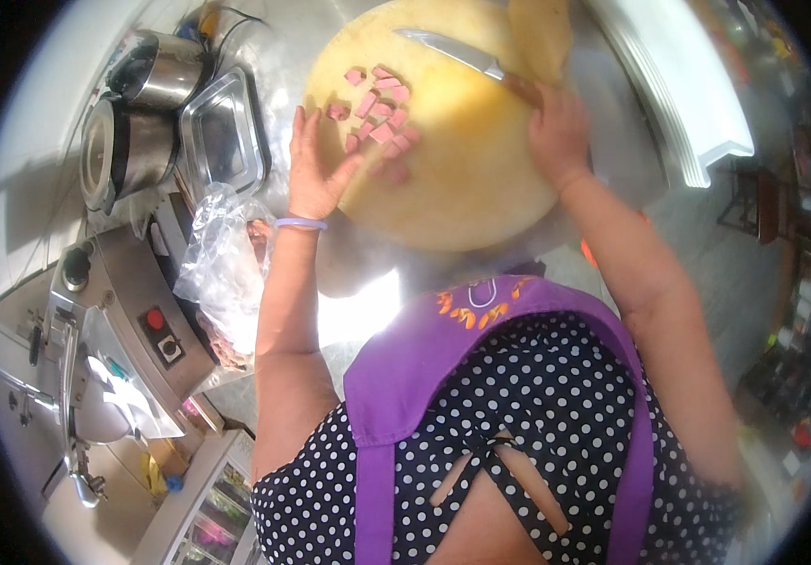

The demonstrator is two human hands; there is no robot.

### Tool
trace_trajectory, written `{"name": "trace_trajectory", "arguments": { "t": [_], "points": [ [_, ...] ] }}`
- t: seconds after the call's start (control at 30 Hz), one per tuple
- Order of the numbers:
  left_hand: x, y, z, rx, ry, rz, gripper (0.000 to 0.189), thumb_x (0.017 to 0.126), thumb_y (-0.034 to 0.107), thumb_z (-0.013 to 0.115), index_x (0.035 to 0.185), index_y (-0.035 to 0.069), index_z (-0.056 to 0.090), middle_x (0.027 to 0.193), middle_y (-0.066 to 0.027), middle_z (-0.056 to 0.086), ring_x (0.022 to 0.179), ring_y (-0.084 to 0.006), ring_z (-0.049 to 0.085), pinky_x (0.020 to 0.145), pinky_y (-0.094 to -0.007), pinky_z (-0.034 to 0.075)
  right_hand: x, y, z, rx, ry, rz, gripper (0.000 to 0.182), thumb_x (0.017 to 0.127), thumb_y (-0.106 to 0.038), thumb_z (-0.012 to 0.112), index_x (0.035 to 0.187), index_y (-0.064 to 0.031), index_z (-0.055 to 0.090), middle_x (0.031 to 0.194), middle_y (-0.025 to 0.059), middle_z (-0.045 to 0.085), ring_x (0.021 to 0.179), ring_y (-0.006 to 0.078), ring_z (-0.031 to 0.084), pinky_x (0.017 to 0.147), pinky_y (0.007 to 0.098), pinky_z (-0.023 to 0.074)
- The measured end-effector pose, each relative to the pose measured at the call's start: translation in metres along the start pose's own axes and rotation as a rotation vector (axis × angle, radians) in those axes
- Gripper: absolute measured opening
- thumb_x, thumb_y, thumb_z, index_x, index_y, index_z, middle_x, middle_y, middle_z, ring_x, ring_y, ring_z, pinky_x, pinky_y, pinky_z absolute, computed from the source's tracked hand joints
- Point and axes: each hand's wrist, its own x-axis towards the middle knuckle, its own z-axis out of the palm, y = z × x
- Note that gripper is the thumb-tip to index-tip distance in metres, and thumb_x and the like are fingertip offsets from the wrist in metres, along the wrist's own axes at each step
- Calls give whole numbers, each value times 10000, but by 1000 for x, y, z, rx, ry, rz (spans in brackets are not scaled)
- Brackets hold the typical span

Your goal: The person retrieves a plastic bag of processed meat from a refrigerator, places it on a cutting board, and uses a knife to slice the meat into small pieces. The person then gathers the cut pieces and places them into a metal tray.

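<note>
Before me lies a large round yellowish cutting board (476, 198). Several pink cubes of sausage or luncheon meat (382, 132) are scattered on its left half. My left hand (317, 166) is at the board's left edge beside the cubes, its fingers spread and nothing in it. A lilac band circles that wrist. My right hand (562, 131) is closed around the wooden handle of a kitchen knife (447, 51). The blade lies flat over the far part of the board, pointing left, apart from the cubes. A tan flat piece (541, 35), hard to identify, is just beyond my right hand.
Left of the board are a rectangular metal tray (225, 131), two steel pots (144, 152) and a clear plastic bag (218, 240) by some meat. A steel slicing machine (130, 318) stands nearer on the left. A white ridged panel (688, 85) borders the right side.
</note>
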Motion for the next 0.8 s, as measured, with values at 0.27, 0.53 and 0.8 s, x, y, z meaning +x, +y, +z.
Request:
{"name": "trace_trajectory", "arguments": {
  "t": [0.27,0.53,0.8],
  "points": [
    [58,-4,27,16,-42,129,950,764,572,718,1448,10,371,1484,-298,334,1381,-467,303,1135,-502,273,-2,2,4,1,-38,12,427,788,-104,634,1206,-116,550,1057,108,575,1055,323,520,928,478,396],
    [60,20,36,-83,-286,264,733,773,466,727,1373,100,521,1440,-210,444,1374,-441,338,1139,-497,284,-2,-2,-2,-8,-48,28,422,798,-117,632,1212,-125,550,1050,101,580,1036,328,532,906,481,409],
    [13,43,16,-18,-277,101,1300,474,249,941,1538,105,207,1537,-304,198,1430,-471,207,1156,-475,285,3,0,1,16,-7,-10,436,784,-99,649,1214,-130,577,1055,102,592,1026,326,544,901,470,427]
  ]
}}
